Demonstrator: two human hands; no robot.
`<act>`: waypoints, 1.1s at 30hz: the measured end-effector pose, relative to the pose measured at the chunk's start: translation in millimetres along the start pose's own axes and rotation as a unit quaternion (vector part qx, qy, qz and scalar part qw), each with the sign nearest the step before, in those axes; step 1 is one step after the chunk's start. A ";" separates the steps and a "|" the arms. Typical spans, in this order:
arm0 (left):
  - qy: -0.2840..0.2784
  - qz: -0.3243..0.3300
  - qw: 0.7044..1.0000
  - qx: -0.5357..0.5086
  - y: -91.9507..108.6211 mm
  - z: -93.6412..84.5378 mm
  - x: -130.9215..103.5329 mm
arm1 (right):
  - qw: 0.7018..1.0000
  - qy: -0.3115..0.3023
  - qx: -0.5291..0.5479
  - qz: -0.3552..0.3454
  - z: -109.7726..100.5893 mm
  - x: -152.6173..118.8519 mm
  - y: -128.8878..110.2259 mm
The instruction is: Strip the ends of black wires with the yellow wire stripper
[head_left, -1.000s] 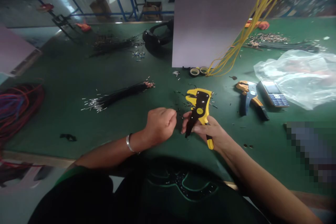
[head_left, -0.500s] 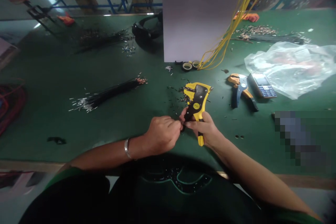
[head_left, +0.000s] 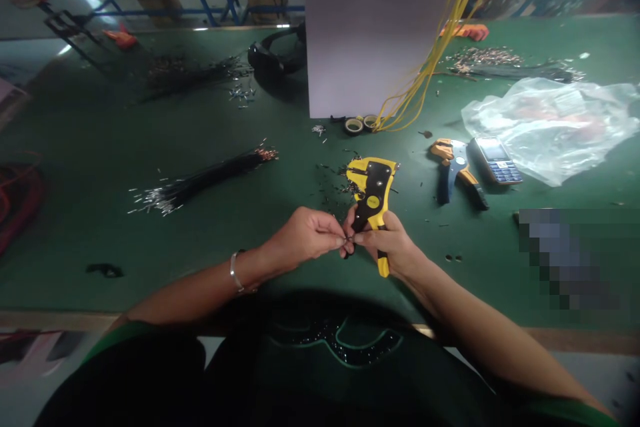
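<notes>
My right hand is closed around the handles of a yellow and black wire stripper, its jaws pointing up and away from me. My left hand pinches its thumb and forefinger together right beside the right fingertips. Something small and dark sits between the fingers of both hands, too small to make out. Cut scraps of black insulation lie around the stripper's jaws. To the left lies a bundle of black wires, with copper ends at the right and silvery ends at the left.
A blue and orange wire stripper and a keypad phone lie to the right, near a clear plastic bag. Beyond stand a pale upright panel, tape rolls and hanging yellow wires. A pixelated patch covers the right edge.
My left hand has turned from a curled fist into a thumb-and-finger pinch, its wrist shifting slightly left. The right hand still holds the stripper in nearly the same place.
</notes>
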State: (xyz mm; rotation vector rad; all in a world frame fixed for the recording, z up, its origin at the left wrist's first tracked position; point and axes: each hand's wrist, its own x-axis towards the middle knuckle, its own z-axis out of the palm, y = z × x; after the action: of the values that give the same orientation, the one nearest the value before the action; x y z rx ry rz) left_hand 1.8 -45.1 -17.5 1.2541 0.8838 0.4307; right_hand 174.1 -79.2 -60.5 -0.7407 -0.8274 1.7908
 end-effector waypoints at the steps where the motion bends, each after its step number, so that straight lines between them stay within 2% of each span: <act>1: -0.012 -0.030 0.999 -0.041 -0.6 -1.8 2.0 | 1.000 -0.004 0.003 0.001 0.3 -0.4 -0.6; 4: -0.041 -0.076 0.991 -0.099 -4.8 -6.8 6.4 | 1.000 -0.009 0.013 0.002 0.3 -1.4 -2.2; 6: -0.035 -0.080 0.992 -0.096 -6.7 -9.5 7.3 | 1.000 -0.018 0.020 0.005 -1.9 -1.4 -3.4; 9: 0.043 -0.053 0.996 -0.056 -3.3 -14.5 5.8 | 0.998 -0.047 0.021 0.018 -9.6 -0.1 -5.1; 13: 0.170 0.043 0.981 0.081 12.4 -26.2 -0.1 | 0.990 -0.129 -0.021 0.053 -21.6 2.3 -4.6; 16: 0.208 0.080 0.961 0.166 22.7 -35.6 -4.5 | 0.981 -0.172 -0.044 0.075 -24.9 2.8 -2.7; 24: 0.185 0.138 0.949 0.216 23.7 -43.4 -4.6 | 0.972 -0.215 -0.012 0.100 -19.5 1.5 -5.6; 33: 0.152 0.145 0.955 0.208 23.7 -44.1 -4.6 | 0.966 -0.228 -0.038 0.111 -16.2 -2.7 -7.2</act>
State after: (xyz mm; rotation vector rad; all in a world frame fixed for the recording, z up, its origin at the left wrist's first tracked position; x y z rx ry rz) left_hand -30.9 -13.6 4.0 1.7487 1.0916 0.7100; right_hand 191.4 -76.5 -63.8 -0.4855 -1.1554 2.1853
